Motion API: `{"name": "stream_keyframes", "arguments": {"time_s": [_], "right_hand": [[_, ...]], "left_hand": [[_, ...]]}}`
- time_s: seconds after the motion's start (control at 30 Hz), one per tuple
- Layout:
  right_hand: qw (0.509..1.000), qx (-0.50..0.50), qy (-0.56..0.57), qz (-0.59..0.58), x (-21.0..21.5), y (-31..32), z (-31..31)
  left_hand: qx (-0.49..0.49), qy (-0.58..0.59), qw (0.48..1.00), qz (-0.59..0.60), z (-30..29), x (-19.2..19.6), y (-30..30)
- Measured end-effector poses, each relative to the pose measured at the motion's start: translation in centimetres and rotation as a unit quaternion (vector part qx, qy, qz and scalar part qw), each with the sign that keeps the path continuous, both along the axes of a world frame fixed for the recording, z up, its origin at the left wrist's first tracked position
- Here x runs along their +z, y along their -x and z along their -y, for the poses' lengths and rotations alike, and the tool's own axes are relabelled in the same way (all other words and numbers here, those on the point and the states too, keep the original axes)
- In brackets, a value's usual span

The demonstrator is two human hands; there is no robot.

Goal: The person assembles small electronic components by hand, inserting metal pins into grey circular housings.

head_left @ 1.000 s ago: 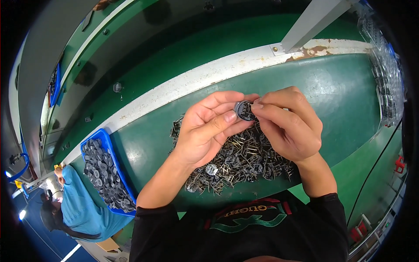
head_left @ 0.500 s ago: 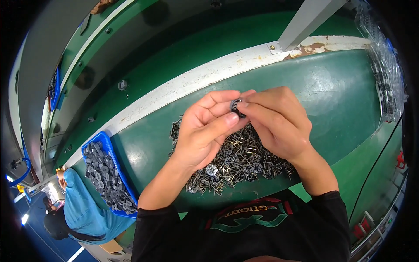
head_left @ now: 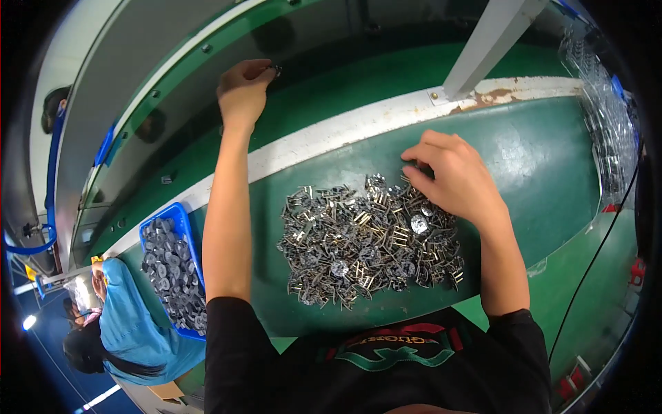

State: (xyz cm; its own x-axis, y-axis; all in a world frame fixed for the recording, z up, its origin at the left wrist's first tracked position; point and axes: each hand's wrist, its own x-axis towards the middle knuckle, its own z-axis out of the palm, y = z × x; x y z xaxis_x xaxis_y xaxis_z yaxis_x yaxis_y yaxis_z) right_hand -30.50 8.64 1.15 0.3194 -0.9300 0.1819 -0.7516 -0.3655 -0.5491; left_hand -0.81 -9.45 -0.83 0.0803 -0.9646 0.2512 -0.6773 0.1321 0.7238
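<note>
My left hand (head_left: pixel 245 91) is stretched out over the dark green belt beyond the white rail, its fingers closed on a small dark round part (head_left: pixel 276 71) at their tips. At the far right edge of a heap of small metal-pinned parts (head_left: pixel 352 241), my right hand (head_left: pixel 452 172) hovers with thumb and forefinger apart. Pins of one part show just below its thumb; nothing is plainly held. The heap has dark and clear round bases with shiny prongs, and lies on the green worktable (head_left: pixel 531 159).
A blue tray (head_left: pixel 185 224) of grey round caps (head_left: pixel 169 265) stands left of the heap. The white rail (head_left: pixel 331 138) divides table from belt, with a grey post (head_left: pixel 479 52) rising from it. Clear plastic trays (head_left: pixel 607 117) are stacked right. A person in blue (head_left: pixel 138 324) sits at left.
My hands were together over the heap, holding a small dark round part. They have parted: the left moved far and left over the belt with the part, the right slightly toward the right.
</note>
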Motion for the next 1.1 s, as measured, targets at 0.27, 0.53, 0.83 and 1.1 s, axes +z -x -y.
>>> {"name": "stream_keyframes", "arguments": {"time_s": [0.27,0.53,0.83,1.1], "right_hand": [[0.994,-0.053,-0.094,0.013,-0.2,0.4,-0.6],[0.991,-0.090,-0.027,0.099,0.4,-0.2,-0.1],[0.977,-0.053,0.011,0.207,0.1,-1.3,-0.4],[0.956,0.010,0.117,0.270,0.9,-2.1,-1.0]], "left_hand": [[0.005,0.043,0.991,0.127,2.9,-3.2,-2.9],[-0.078,-0.073,0.992,0.066,-5.0,-1.3,-7.9],[-0.101,-0.001,0.995,0.006,-8.9,-0.1,-1.8],[-0.356,-0.080,0.917,-0.162,-14.6,3.6,4.6]]}}
